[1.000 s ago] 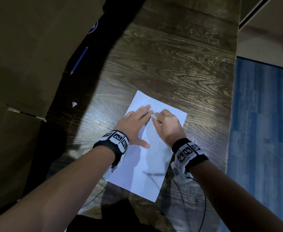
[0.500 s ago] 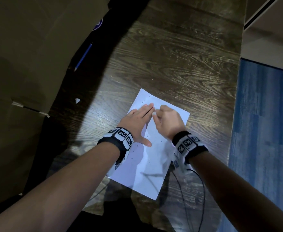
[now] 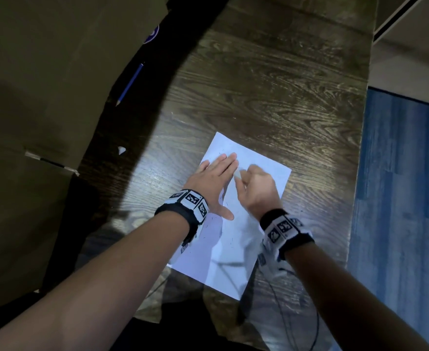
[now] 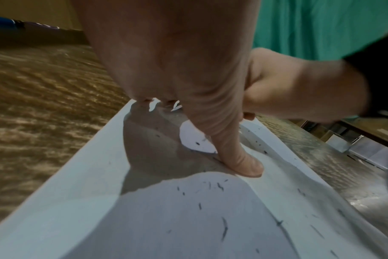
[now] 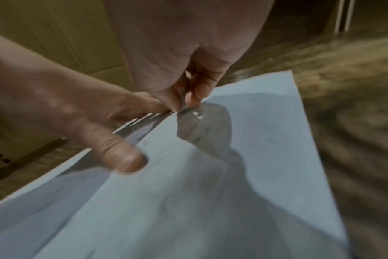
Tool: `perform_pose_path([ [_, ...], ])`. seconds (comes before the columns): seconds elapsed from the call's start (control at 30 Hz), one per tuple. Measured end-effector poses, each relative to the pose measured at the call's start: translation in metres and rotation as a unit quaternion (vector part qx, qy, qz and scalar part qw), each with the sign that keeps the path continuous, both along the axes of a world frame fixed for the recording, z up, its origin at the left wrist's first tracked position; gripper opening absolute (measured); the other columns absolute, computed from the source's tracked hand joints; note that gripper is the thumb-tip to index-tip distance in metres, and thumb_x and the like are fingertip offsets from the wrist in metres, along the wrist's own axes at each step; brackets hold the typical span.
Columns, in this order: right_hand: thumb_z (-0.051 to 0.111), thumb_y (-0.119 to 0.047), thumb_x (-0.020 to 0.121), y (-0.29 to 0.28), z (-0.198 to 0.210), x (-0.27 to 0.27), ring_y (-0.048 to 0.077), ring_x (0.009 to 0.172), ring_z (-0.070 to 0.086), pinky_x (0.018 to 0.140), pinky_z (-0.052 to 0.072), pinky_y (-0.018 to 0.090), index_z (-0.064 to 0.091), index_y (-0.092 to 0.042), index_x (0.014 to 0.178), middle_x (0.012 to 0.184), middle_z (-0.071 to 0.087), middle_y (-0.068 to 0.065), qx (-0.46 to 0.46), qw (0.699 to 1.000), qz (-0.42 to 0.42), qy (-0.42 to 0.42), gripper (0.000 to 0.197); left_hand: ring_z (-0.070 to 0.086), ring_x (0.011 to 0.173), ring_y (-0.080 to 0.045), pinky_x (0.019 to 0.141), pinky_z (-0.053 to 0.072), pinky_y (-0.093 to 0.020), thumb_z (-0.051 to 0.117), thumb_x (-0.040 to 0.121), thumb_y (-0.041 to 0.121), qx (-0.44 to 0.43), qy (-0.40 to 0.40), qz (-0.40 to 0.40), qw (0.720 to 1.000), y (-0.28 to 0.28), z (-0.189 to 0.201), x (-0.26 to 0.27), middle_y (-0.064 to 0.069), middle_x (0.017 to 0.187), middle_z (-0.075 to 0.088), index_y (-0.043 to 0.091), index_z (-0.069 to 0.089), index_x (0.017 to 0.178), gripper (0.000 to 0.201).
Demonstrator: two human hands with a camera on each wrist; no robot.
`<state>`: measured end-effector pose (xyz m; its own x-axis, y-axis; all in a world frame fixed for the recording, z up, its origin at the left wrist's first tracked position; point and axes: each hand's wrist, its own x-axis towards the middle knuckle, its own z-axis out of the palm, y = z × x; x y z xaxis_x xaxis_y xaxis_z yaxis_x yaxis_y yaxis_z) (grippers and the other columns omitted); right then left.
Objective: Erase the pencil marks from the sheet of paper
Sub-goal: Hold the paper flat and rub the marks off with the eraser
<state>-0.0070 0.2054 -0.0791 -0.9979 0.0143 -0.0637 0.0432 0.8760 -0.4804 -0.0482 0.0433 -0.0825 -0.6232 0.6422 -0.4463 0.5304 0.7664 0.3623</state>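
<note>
Left hand [image 3: 214, 182] still flat on the sheet of paper [image 3: 254, 163], right hand [image 3: 256, 187] pinching the eraser [image 3: 237, 175], now nudged closer beside the left fingertips [image 3: 230, 158]

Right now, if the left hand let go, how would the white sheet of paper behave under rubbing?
Probably floppy: the white sheet of paper already ripples beside the flat left hand. Likely light and slidy on the wooden table.

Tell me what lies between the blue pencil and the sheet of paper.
In the head view, only bare wood tabletop and one small white scrap lie between the blue pencil and the sheet of paper.
</note>
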Motion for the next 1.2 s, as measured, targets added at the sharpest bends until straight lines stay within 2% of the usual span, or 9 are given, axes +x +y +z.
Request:
perform_pose_path([
  [0.17, 0.061, -0.012, 0.085, 0.001, -0.003, 0.035, 0.016, 0.052, 0.032, 0.05, 0.029, 0.028, 0.045, -0.01, 0.062, 0.065, 0.032, -0.004, -0.021, 0.996, 0.09, 0.0, 0.028, -0.016, 0.153, -0.012, 0.123, -0.005, -0.04, 0.076, 0.064, 0.074, -0.002, 0.011, 0.001, 1.0, 0.0, -0.001, 0.0, 0.01, 0.165, -0.021, 0.021, -0.009, 0.16, 0.139],
  [0.3, 0.051, -0.034, 0.093, 0.009, -0.001, -0.013, 0.018, 0.055, 0.042, 0.053, 0.033, 0.03, 0.041, -0.014, 0.067, 0.065, 0.038, -0.006, 0.007, 0.999, 0.013, -0.035, 0.034, -0.017, 0.152, -0.012, 0.122, -0.006, -0.039, 0.073, 0.063, 0.077, -0.01, 0.002, -0.003, 1.0, 0.0, 0.001, 0.0, 0.01, 0.165, -0.022, 0.021, -0.011, 0.16, 0.14],
  [0.43, 0.059, -0.014, 0.09, -0.004, 0.007, 0.007, 0.023, 0.054, 0.042, 0.051, 0.033, 0.031, 0.038, -0.012, 0.068, 0.066, 0.04, 0.002, -0.041, 0.999, -0.023, 0.013, 0.03, -0.016, 0.152, -0.012, 0.123, -0.005, -0.04, 0.075, 0.063, 0.076, -0.008, 0.003, -0.002, 1.0, 0.001, 0.002, -0.001, 0.009, 0.165, -0.022, 0.02, -0.011, 0.16, 0.14],
  [0.6, 0.056, -0.012, 0.089, -0.002, 0.007, 0.025, 0.02, 0.053, 0.037, 0.048, 0.042, 0.037, 0.046, -0.01, 0.065, 0.069, 0.037, 0.001, -0.006, 0.995, 0.102, 0.009, 0.026, -0.017, 0.152, -0.012, 0.122, -0.005, -0.04, 0.074, 0.064, 0.076, -0.005, 0.003, -0.007, 1.0, 0.0, 0.0, -0.001, 0.009, 0.165, -0.022, 0.02, -0.01, 0.16, 0.14],
  [0.7, 0.05, -0.024, 0.095, 0.006, 0.012, -0.017, 0.027, 0.062, 0.048, 0.058, 0.043, 0.037, 0.043, -0.014, 0.067, 0.075, 0.042, 0.004, 0.015, 0.999, 0.027, -0.024, 0.031, -0.017, 0.152, -0.012, 0.122, -0.006, -0.039, 0.073, 0.064, 0.077, -0.013, 0.004, -0.008, 1.0, 0.0, 0.002, -0.001, 0.009, 0.165, -0.022, 0.019, -0.011, 0.16, 0.14],
  [0.8, 0.053, -0.019, 0.093, 0.001, 0.006, -0.01, 0.025, 0.058, 0.044, 0.054, 0.039, 0.034, 0.038, -0.014, 0.067, 0.074, 0.039, 0.003, 0.005, 1.0, -0.018, -0.003, 0.03, -0.017, 0.152, -0.011, 0.122, -0.006, -0.039, 0.074, 0.064, 0.076, -0.009, 0.003, -0.005, 1.0, 0.0, 0.002, -0.001, 0.01, 0.165, -0.021, 0.02, -0.011, 0.16, 0.14],
  [0.9, 0.062, -0.005, 0.084, -0.009, 0.006, 0.03, 0.017, 0.053, 0.032, 0.046, 0.036, 0.034, 0.041, -0.011, 0.063, 0.07, 0.032, -0.002, -0.019, 0.998, 0.043, 0.041, 0.031, -0.015, 0.153, -0.011, 0.123, -0.003, -0.04, 0.075, 0.064, 0.075, -0.002, 0.009, -0.001, 1.0, 0.0, 0.001, -0.001, 0.01, 0.166, -0.02, 0.021, -0.009, 0.16, 0.139],
  [1.0, 0.057, -0.014, 0.088, -0.002, 0.008, 0.026, 0.018, 0.053, 0.033, 0.046, 0.041, 0.036, 0.043, -0.013, 0.063, 0.07, 0.034, -0.001, -0.015, 0.995, 0.099, 0.023, 0.029, -0.015, 0.153, -0.012, 0.124, -0.003, -0.04, 0.076, 0.063, 0.075, 0.0, 0.005, -0.003, 1.0, 0.0, 0.0, -0.001, 0.01, 0.166, -0.02, 0.021, -0.009, 0.16, 0.14],
  [1.2, 0.051, -0.021, 0.094, 0.005, 0.007, -0.016, 0.029, 0.061, 0.05, 0.056, 0.041, 0.035, 0.04, -0.016, 0.068, 0.078, 0.041, 0.003, 0.023, 1.0, -0.002, -0.011, 0.029, -0.016, 0.153, -0.012, 0.123, -0.005, -0.039, 0.073, 0.064, 0.077, -0.007, 0.003, -0.009, 1.0, -0.001, 0.001, -0.001, 0.009, 0.165, -0.021, 0.02, -0.01, 0.16, 0.14],
])
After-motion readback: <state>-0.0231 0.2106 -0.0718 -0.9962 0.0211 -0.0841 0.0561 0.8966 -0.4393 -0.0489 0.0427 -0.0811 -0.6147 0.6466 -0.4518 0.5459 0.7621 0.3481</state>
